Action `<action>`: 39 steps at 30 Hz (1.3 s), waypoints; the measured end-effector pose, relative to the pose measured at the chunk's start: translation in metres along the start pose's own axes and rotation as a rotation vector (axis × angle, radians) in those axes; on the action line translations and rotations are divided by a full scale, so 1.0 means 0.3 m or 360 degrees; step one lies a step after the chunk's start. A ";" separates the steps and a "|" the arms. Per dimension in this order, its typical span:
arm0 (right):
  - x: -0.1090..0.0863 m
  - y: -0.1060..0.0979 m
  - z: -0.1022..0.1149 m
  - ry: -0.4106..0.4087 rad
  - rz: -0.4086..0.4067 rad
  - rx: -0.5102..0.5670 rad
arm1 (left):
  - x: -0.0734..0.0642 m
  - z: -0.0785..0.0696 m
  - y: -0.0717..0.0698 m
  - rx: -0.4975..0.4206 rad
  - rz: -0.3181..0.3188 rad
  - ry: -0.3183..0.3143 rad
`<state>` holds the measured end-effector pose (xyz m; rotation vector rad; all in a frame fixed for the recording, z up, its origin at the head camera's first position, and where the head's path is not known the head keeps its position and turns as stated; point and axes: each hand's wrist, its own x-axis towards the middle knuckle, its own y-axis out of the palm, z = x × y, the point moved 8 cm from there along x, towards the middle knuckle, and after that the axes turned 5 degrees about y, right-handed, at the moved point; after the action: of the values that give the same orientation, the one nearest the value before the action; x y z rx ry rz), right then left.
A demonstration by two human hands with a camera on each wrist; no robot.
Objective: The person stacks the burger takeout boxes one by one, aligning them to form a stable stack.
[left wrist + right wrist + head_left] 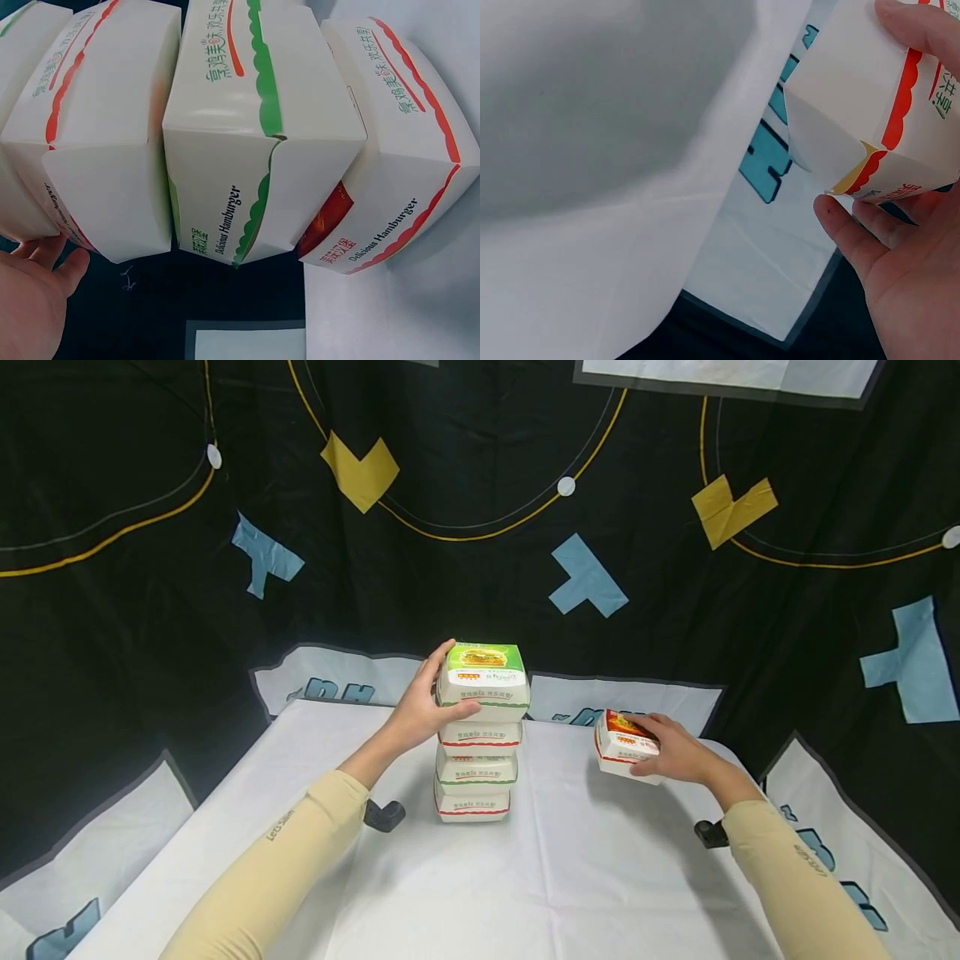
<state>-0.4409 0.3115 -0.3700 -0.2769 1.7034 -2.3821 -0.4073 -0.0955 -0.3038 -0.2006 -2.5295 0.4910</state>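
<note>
A stack of several paper hamburger boxes (477, 772) stands on the white table, with red and green scalloped trim alternating up it. My left hand (417, 712) grips the top hamburger box (483, 683), which has a green lid. Its thumb lies across the front and its fingers reach along the left side to the back. To the right, my right hand (677, 753) holds a red-lidded hamburger box (626, 750) above the table, its shadow falling below. In the right wrist view the thumb lies on one side of this hamburger box (855, 97) and the fingers on the opposite side.
The table (480, 893) has a white cloth. A black clip-like piece (385, 816) shows by the left forearm, another black piece (711, 834) by the right. Behind the table hangs a dark curtain (450, 585) with coloured tape pieces.
</note>
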 end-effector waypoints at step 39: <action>-0.021 -0.132 0.219 -0.0168 -0.0040 -0.0001 | 0.006 0.009 0.002 -0.0001 0.0025 -0.0045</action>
<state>-0.4193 0.2660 -0.3119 -0.4187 1.6628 -2.3399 -0.4103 -0.0952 -0.3053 -0.2155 -2.5576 0.5022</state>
